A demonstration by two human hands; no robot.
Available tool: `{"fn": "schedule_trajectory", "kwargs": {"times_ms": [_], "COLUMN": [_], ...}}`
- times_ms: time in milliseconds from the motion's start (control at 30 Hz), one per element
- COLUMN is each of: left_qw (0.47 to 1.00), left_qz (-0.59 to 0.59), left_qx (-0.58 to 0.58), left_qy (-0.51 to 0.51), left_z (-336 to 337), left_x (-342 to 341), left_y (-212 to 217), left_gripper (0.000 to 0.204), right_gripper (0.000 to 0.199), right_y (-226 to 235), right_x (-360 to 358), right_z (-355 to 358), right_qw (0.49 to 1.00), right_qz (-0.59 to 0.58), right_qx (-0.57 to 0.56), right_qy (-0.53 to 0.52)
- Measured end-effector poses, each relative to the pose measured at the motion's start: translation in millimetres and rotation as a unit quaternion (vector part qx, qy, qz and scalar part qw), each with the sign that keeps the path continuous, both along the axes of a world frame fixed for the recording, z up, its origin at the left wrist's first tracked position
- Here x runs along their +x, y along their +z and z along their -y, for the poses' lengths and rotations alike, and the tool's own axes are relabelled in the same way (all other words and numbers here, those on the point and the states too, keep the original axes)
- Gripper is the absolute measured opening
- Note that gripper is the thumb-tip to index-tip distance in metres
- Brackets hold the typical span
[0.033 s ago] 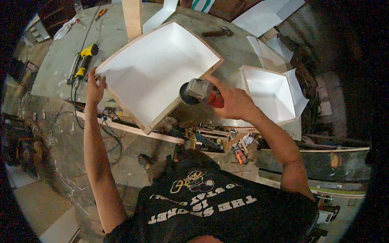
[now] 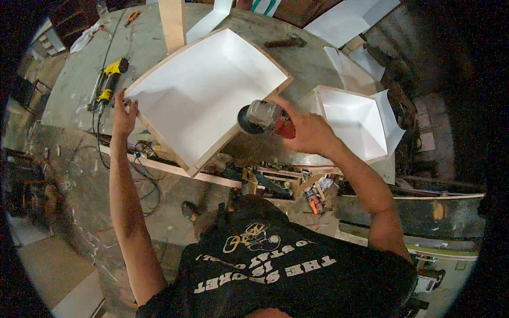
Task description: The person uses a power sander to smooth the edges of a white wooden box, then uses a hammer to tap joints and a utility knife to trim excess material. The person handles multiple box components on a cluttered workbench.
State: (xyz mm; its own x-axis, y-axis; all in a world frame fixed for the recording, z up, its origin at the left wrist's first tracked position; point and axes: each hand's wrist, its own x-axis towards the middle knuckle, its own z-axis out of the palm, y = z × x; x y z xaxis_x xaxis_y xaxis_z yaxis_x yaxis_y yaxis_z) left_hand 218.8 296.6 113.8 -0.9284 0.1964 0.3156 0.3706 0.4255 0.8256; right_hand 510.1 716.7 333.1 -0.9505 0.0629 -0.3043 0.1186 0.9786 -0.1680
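A large open box (image 2: 193, 93), lined white inside with bare wooden edges, sits tilted toward me on the workbench. My left hand (image 2: 125, 114) grips its left edge, thumb at the rim and fingers over the outside. In my right hand (image 2: 307, 129) is a red and grey angle grinder (image 2: 263, 115), its dark disc at the box's right-hand wooden edge. Whether the disc touches the wood I cannot tell. To the right of my right hand stands a smaller white-lined box (image 2: 352, 119).
A yellow and black corded power tool (image 2: 111, 79) lies at the left of the bench (image 2: 79, 87). Behind the box are a hammer (image 2: 285, 42), a wooden board (image 2: 172, 24) and white sheet pieces (image 2: 209, 22). A cluttered tool shelf (image 2: 273, 183) is below the bench's near edge.
The angle grinder in my right hand has shifted very slightly right along the box edge. My left hand and the box have hardly moved.
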Motion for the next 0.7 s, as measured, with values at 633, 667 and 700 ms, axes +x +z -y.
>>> {"fn": "schedule_trajectory", "kwargs": {"times_ms": [633,667,700], "left_qw": [0.993,0.982,0.989], "left_qz": [-0.033,-0.102,-0.076], "left_qx": [-0.068,-0.104,-0.047], "left_qy": [0.092,0.122,0.119], "left_z": [-15,-16,-19], "left_x": [-10,-13,-13], "left_y": [-7,-7,-10], "left_gripper": [0.052,0.051,0.047], "right_gripper": [0.098,0.099,0.1], "right_y": [14,18,17], "right_x": [-33,-26,-22], "right_z": [-133,-125,-110], "right_qw": [0.974,0.974,0.976], "right_qz": [-0.158,-0.143,-0.14], "right_qx": [0.019,0.005,-0.02], "right_qy": [-0.158,-0.174,-0.163]}}
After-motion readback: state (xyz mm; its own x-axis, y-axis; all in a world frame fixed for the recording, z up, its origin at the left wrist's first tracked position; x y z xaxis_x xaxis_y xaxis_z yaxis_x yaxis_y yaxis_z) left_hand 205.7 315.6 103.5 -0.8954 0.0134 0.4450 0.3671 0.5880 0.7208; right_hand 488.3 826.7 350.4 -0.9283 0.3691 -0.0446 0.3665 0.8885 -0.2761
